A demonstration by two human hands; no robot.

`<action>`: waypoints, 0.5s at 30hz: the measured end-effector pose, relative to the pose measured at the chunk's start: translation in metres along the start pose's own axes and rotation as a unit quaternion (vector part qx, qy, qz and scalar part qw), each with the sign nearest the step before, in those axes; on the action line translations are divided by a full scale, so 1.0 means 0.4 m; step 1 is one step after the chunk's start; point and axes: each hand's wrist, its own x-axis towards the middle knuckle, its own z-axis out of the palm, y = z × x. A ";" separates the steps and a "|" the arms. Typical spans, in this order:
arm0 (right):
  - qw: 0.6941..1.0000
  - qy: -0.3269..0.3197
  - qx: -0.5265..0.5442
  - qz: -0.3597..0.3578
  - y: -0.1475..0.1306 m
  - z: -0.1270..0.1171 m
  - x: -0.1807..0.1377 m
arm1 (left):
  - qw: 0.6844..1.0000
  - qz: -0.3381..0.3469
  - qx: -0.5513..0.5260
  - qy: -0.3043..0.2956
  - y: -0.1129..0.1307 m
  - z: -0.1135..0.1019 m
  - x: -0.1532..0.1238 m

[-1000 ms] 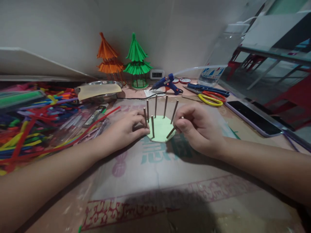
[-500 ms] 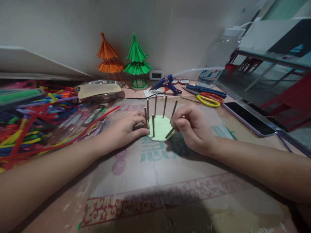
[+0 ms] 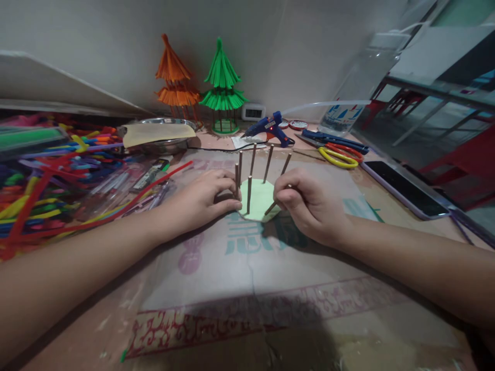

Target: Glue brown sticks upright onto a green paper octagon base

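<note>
A pale green disc (image 3: 259, 198) lies on the covered table, with several thin brown sticks (image 3: 268, 164) standing around its edge. My left hand (image 3: 212, 195) rests at the disc's left side, thumb and fingers closed on its rim beside a standing stick. In my right hand (image 3: 305, 198), fingers curled together, is one tilted brown stick (image 3: 271, 208). Its lower end meets the disc's near right edge, and the fist hides its middle.
Behind the disc are a blue glue gun (image 3: 270, 126), an orange paper-like tower (image 3: 176, 77) and a green one (image 3: 222, 77). Scissors (image 3: 338, 157) and a phone (image 3: 404, 188) lie at right. Colourful pipe cleaners (image 3: 34, 190) and a metal bowl (image 3: 166, 147) sit left.
The view has shifted slightly, so the background sits a little higher and further right. Both hands keep nearly the same pose at the disc, the right still with the tilted stick.
</note>
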 end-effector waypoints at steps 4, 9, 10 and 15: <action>1.000 -0.012 -0.010 0.013 0.000 0.000 0.000 | 1.000 0.003 0.002 -0.001 -0.005 0.002 0.000; 0.999 -0.025 -0.013 0.033 0.002 0.000 0.001 | 1.000 -0.001 0.001 -0.003 -0.006 0.004 0.001; 0.999 -0.028 -0.012 0.034 0.002 0.000 0.002 | 1.000 -0.001 0.000 -0.002 -0.005 0.004 0.001; 0.999 -0.034 -0.012 0.034 0.002 0.001 0.003 | 1.000 -0.009 0.007 -0.006 -0.003 0.003 0.003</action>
